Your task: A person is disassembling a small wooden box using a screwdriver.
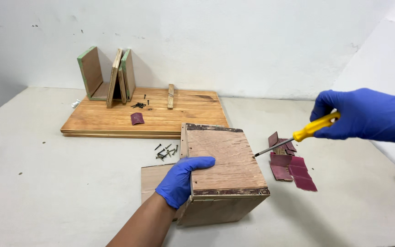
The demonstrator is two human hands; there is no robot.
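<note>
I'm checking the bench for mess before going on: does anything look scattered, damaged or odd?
Yes. Loose screws lie scattered on the table beside the wooden box, and sandpaper pieces are strewn to its other side. The box's top edges look chipped and dark. The left hand steadies it; the right hand holds a screwdriver.

A large wooden board [115, 120] holds upright panels [108, 75], black screws [138, 105] and a sandpaper scrap [137, 118].
</note>
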